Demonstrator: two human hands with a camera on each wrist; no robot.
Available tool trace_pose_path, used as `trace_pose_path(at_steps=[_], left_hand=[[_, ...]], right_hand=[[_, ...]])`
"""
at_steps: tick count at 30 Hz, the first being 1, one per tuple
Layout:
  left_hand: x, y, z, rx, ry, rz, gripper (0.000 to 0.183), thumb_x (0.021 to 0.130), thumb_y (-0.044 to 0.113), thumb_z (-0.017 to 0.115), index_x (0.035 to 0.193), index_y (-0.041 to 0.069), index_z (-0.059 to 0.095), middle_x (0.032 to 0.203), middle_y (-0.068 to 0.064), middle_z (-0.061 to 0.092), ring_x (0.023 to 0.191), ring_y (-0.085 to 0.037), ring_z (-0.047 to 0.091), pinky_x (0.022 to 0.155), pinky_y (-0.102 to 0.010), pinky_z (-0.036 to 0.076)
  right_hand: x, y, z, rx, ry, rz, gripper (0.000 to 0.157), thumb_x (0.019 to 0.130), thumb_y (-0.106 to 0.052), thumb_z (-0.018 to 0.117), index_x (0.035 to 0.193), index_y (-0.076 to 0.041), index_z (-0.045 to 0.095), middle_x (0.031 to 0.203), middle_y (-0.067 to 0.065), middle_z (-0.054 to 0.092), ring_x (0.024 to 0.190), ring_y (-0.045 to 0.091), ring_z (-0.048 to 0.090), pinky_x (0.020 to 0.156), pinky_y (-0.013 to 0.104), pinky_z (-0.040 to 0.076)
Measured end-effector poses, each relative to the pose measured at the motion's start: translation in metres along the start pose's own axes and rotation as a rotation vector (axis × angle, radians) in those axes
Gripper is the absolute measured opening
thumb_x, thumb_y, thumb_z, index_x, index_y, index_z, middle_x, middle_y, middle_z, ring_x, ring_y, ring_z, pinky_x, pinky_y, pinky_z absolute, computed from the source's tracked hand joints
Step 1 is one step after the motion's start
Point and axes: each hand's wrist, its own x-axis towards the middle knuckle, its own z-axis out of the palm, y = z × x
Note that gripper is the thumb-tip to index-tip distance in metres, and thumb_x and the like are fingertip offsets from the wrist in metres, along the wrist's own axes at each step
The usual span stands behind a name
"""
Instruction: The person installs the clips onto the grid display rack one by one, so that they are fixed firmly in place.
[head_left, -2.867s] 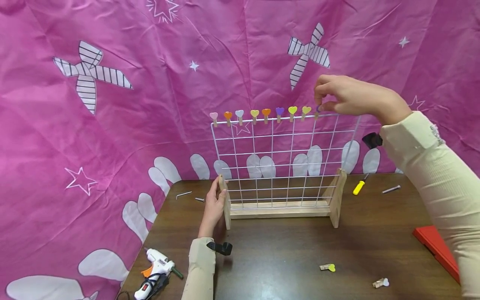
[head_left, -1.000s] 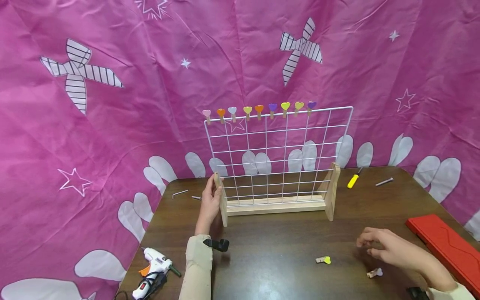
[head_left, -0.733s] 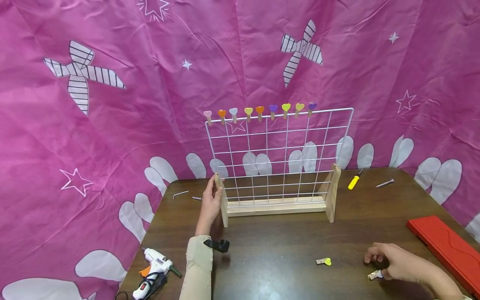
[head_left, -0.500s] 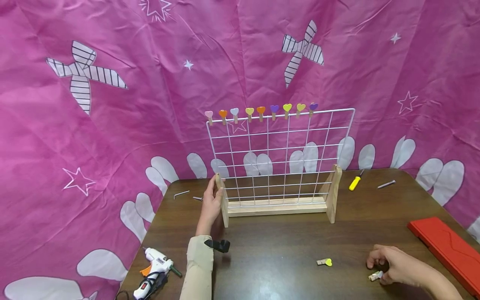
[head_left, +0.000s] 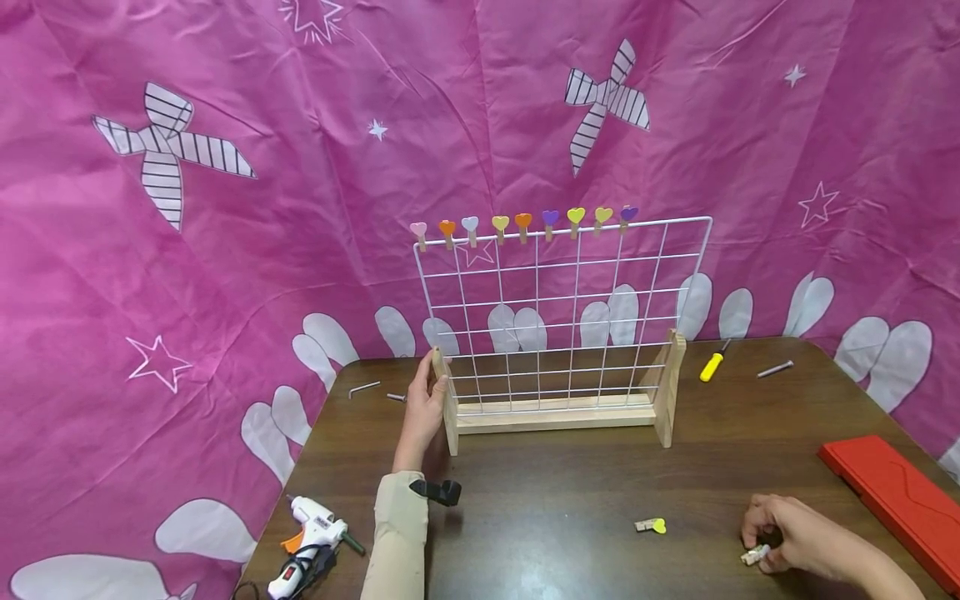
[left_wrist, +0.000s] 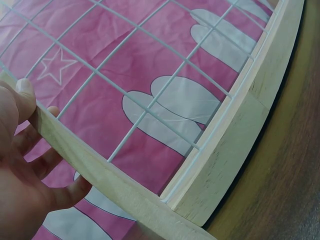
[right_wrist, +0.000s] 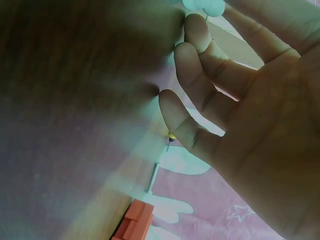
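A white wire grid (head_left: pixel 557 308) stands in a wooden base on the table. Along its top wire sits a row of several small clothespins with coloured hearts, the rightmost a purple heart clothespin (head_left: pixel 628 215). My left hand (head_left: pixel 424 403) grips the left wooden upright (left_wrist: pixel 95 170), thumb on one face and fingers round the edge. At the lower right, my right hand (head_left: pixel 797 533) pinches a white heart clothespin (head_left: pixel 754 554) close over the tabletop; its white heart shows at the top of the right wrist view. Left of it lies a yellow heart clothespin (head_left: pixel 651 526).
A glue gun (head_left: pixel 311 542) lies at the table's left edge. Behind the rack are a hex key (head_left: pixel 364 388), a yellow-handled screwdriver (head_left: pixel 712 365) and a bolt (head_left: pixel 775 369). A red case (head_left: pixel 896 492) lies at the right; a pink curtain hangs behind.
My right hand has left the purple heart clothespin on the top wire, come down to the lower right and taken the white heart clothespin between its fingers. My left hand keeps its grip.
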Motion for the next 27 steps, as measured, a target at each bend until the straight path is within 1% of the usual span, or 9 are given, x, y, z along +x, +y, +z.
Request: trace_pose_path(at_steps=[3,6,10,12,15,17,22,24,27], left_hand=[[0.0,0.0,-0.001,-0.001,0.0,0.003,0.045,0.095,0.002,0.044,0.139,0.001,0.034,0.127,-0.023,0.05,0.12,-0.028,0.045,0.101,-0.044,0.036],[0.0,0.0,-0.001,-0.007,-0.002,0.006,0.045,0.095,0.001,0.044,0.139,0.0,0.033,0.127,-0.026,0.048,0.121,-0.029,0.044,0.102,-0.044,0.035],[-0.001,0.001,-0.001,-0.016,-0.005,-0.005,0.045,0.095,0.0,0.044,0.139,-0.001,0.033,0.127,-0.027,0.048,0.12,-0.031,0.045,0.101,-0.045,0.036],[-0.001,0.001,-0.001,-0.018,-0.004,-0.006,0.045,0.095,0.0,0.044,0.139,-0.001,0.033,0.126,-0.027,0.048,0.119,-0.032,0.045,0.1,-0.045,0.036],[-0.001,0.0,-0.001,-0.009,0.002,-0.005,0.045,0.095,-0.001,0.044,0.139,-0.002,0.033,0.126,-0.028,0.048,0.119,-0.035,0.045,0.1,-0.047,0.036],[-0.001,-0.001,-0.001,-0.004,0.005,-0.006,0.045,0.095,-0.001,0.044,0.139,-0.002,0.033,0.126,-0.028,0.048,0.119,-0.036,0.045,0.099,-0.048,0.036],[-0.002,0.002,-0.001,-0.011,0.004,-0.014,0.045,0.095,-0.001,0.044,0.139,-0.001,0.034,0.127,-0.026,0.049,0.118,-0.034,0.046,0.099,-0.047,0.037],[-0.002,0.003,0.0,-0.012,0.004,-0.013,0.045,0.095,-0.001,0.044,0.139,-0.002,0.033,0.126,-0.026,0.049,0.119,-0.034,0.046,0.099,-0.046,0.037],[-0.001,0.003,0.0,-0.009,0.007,-0.004,0.045,0.094,-0.002,0.044,0.138,-0.003,0.034,0.125,-0.026,0.05,0.117,-0.034,0.047,0.098,-0.046,0.038]], right_hand=[[0.002,-0.001,-0.001,-0.016,0.011,0.014,0.034,0.055,-0.006,0.08,0.074,-0.023,0.057,0.072,-0.014,0.048,0.066,-0.003,0.042,0.048,0.019,0.03],[0.004,-0.004,-0.003,-0.018,0.024,0.021,0.03,0.065,-0.005,0.078,0.074,-0.022,0.055,0.068,-0.019,0.046,0.061,-0.006,0.041,0.046,0.016,0.032],[0.008,-0.011,-0.008,-0.048,0.081,-0.011,0.025,0.078,-0.006,0.071,0.08,-0.021,0.051,0.066,-0.021,0.048,0.057,-0.008,0.043,0.044,0.015,0.036],[0.011,-0.016,-0.011,-0.053,0.1,-0.009,0.022,0.082,-0.005,0.067,0.083,-0.02,0.05,0.065,-0.019,0.05,0.055,-0.006,0.045,0.042,0.016,0.037],[0.016,-0.023,-0.018,-0.061,0.108,0.027,0.019,0.086,-0.006,0.063,0.086,-0.02,0.05,0.062,-0.017,0.051,0.051,-0.004,0.046,0.039,0.017,0.038],[0.019,-0.027,-0.024,-0.09,0.127,0.029,0.02,0.085,-0.007,0.064,0.086,-0.021,0.05,0.062,-0.017,0.052,0.05,-0.004,0.047,0.039,0.016,0.038],[0.034,-0.032,-0.042,-0.235,0.246,-0.085,0.037,0.07,0.0,0.075,0.083,-0.023,0.05,0.065,-0.021,0.051,0.054,-0.008,0.044,0.045,0.008,0.033],[0.04,-0.035,-0.05,-0.249,0.26,-0.12,0.04,0.065,0.001,0.077,0.082,-0.023,0.051,0.065,-0.022,0.05,0.055,-0.009,0.043,0.046,0.007,0.031],[0.051,-0.043,-0.062,-0.256,0.252,-0.146,0.041,0.063,-0.001,0.079,0.084,-0.023,0.052,0.065,-0.023,0.05,0.055,-0.008,0.043,0.046,0.007,0.032]])
